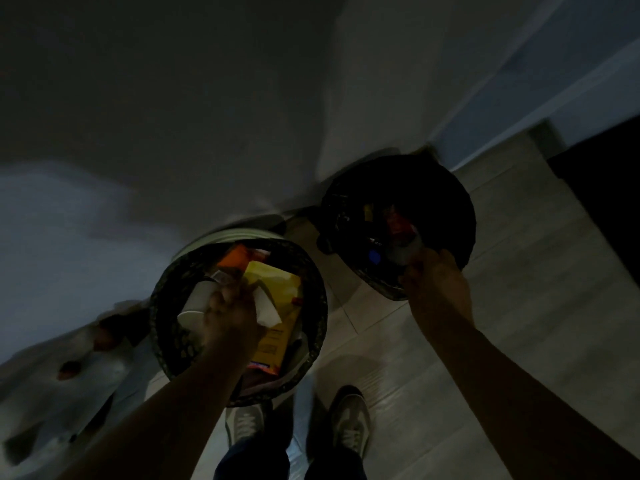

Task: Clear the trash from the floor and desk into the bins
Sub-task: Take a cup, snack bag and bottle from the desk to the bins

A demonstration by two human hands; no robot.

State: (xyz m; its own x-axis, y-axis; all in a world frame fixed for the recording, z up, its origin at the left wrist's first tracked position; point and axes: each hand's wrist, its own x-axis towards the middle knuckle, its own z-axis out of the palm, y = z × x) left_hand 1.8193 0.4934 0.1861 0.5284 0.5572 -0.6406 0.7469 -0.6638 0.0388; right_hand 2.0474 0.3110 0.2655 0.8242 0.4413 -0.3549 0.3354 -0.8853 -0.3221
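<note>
Head view: dim and motion-blurred. A pale plank floor (519,306) is seen meeting white walls (173,98) at a corner beyond both hands. Two round bins are set on the floor by that corner. The left hand (230,317) is held over the near bin (162,327), fingers curled round a white paper scrap (268,311); a yellow box (277,289) and a white cup (195,301) lie in the bin beneath it. The right hand (434,275) is curled at the near rim of the dark bin (464,209); its grasp cannot be told. Grey shoes (349,420) are seen below both hands.
</note>
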